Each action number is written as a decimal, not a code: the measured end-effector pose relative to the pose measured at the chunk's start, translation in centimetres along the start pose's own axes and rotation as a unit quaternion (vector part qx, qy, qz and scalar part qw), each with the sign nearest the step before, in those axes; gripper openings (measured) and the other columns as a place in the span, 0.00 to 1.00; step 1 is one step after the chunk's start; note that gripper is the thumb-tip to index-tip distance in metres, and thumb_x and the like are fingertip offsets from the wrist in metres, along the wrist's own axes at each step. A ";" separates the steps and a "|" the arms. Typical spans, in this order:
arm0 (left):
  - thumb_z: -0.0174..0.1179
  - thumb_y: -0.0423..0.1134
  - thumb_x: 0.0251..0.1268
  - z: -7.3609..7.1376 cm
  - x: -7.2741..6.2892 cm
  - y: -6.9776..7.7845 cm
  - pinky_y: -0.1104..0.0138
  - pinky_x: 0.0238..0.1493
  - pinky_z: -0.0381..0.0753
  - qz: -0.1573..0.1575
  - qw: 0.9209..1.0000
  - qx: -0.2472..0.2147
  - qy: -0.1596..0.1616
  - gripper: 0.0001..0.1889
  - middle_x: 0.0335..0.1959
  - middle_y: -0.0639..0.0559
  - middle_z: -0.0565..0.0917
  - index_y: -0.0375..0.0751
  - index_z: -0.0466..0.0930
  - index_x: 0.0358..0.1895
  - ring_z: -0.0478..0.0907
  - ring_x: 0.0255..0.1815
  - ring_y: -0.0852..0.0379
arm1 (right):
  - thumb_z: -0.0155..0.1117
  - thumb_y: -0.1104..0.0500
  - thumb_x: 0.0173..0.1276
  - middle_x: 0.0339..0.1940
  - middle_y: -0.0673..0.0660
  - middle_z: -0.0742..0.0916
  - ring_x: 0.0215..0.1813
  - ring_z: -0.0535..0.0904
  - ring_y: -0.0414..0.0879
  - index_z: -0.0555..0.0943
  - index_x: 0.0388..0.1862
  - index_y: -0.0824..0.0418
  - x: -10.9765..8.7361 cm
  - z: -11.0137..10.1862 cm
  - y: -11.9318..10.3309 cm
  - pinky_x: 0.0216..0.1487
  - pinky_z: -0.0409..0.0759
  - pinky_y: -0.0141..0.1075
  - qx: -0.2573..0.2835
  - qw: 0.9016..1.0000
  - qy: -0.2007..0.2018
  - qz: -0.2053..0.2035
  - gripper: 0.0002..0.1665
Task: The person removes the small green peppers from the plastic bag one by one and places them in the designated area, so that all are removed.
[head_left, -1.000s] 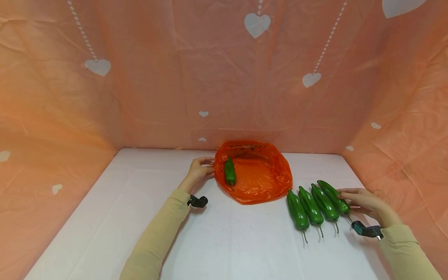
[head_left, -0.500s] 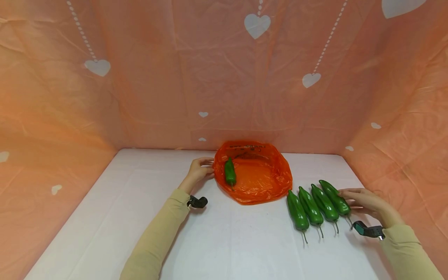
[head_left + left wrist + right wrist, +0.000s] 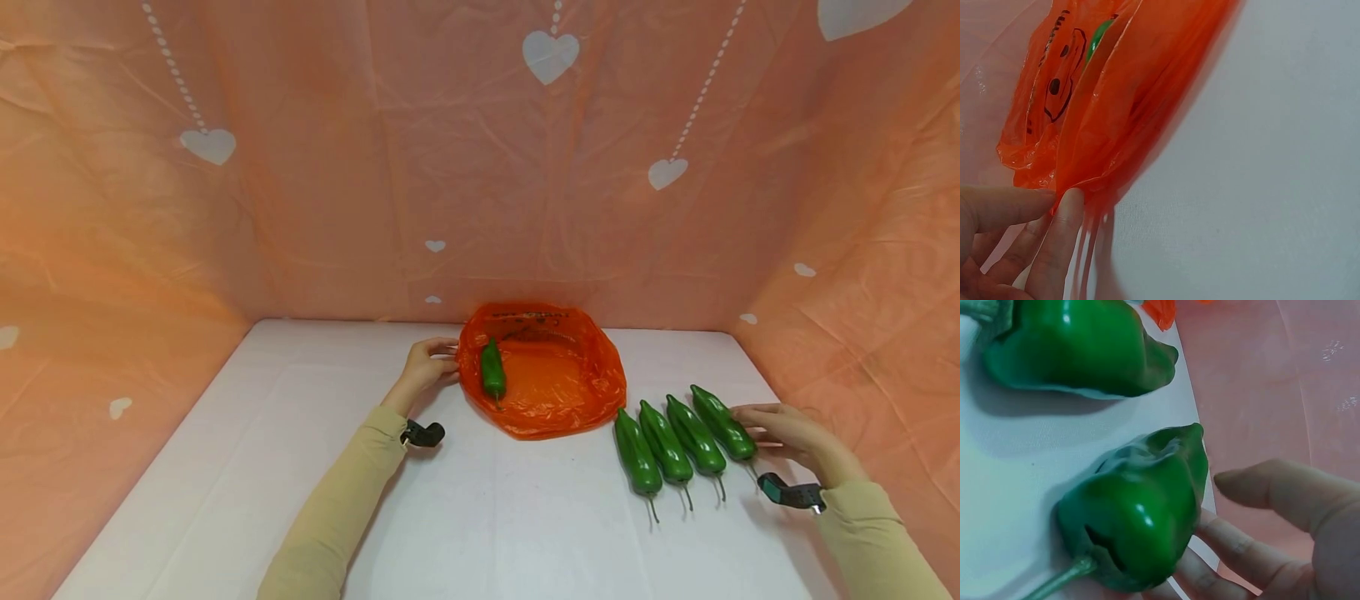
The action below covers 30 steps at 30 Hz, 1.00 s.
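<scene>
My left hand [image 3: 431, 362] pinches the left edge of a thin orange plastic bag [image 3: 555, 417]; in the left wrist view, thumb and finger [image 3: 1063, 225] meet on its gathered rim. The bag's mouth faces up, and a green pepper [image 3: 492, 368] lies inside at its left. At the right, my right hand [image 3: 795, 437] is beside the rightmost of several long green peppers. Its fingers lie along the right side of that pepper [image 3: 1135, 519], partly hidden behind it. One finger [image 3: 1260, 484] stands apart from the pepper near its tip.
The other loose peppers [image 3: 697, 437] lie side by side, stems toward me, just right of the bag. They rest on a white-covered table [image 3: 525, 517]. Pink-orange sheets [image 3: 450, 167] with white hearts rise at the back and both sides.
The rightmost pepper has shifted slightly to the right along with my right hand, widening the gap from its neighbour. My left hand and the bag stay in place.
</scene>
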<state>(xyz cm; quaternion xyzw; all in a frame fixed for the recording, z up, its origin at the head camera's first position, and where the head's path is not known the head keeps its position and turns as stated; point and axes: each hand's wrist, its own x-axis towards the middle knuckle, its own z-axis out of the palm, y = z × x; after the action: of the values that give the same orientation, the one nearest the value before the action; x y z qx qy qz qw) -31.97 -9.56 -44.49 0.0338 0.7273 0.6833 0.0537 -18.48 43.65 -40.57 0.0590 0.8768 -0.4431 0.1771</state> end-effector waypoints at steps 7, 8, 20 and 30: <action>0.58 0.18 0.56 0.0 0.1 -0.1 0.65 0.32 0.85 -0.004 1.000 0.001 0.001 0.22 0.51 0.30 0.78 0.28 0.75 0.57 0.81 0.26 0.55 | 0.51 0.51 0.75 0.51 0.61 0.82 0.45 0.78 0.46 0.69 0.61 0.77 0.2 0.0 0.1 0.44 0.81 0.39 -0.003 1.000 -0.003 0.014 0.31; 0.58 0.18 0.56 0.0 0.1 0.0 0.65 0.32 0.85 -0.004 1.000 0.002 0.001 0.22 0.51 0.30 0.78 0.28 0.75 0.57 0.81 0.27 0.55 | 0.50 0.51 0.75 0.50 0.61 0.82 0.45 0.78 0.46 0.69 0.61 0.77 0.2 0.0 0.0 0.44 0.81 0.39 0.000 1.000 -0.003 0.016 0.31; 0.59 0.19 0.57 -0.1 0.3 -0.3 0.61 0.36 0.85 -0.002 1.000 0.006 -0.003 0.22 0.52 0.31 0.77 0.28 0.75 0.57 0.82 0.30 0.52 | 0.43 0.51 0.78 0.51 0.64 0.83 0.46 0.82 0.42 0.60 0.64 0.82 0.0 -0.9 -0.7 0.48 0.82 0.41 0.029 0.999 -0.027 -0.023 0.34; 0.60 0.20 0.56 0.1 0.1 0.2 0.63 0.35 0.85 -0.008 1.000 0.005 0.002 0.22 0.50 0.33 0.78 0.31 0.76 0.57 0.82 0.28 0.53 | 0.44 0.53 0.78 0.48 0.51 0.84 0.46 0.81 0.37 0.61 0.64 0.82 0.9 -1.1 -3.4 0.49 0.82 0.36 0.077 0.991 -0.023 -0.104 0.32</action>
<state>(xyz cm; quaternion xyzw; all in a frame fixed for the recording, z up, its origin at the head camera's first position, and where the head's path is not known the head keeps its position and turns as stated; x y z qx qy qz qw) -32.09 -9.47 -44.32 0.0268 0.7309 0.6795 0.0576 -20.53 42.41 -37.75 -0.0297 0.8369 -0.5270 0.1451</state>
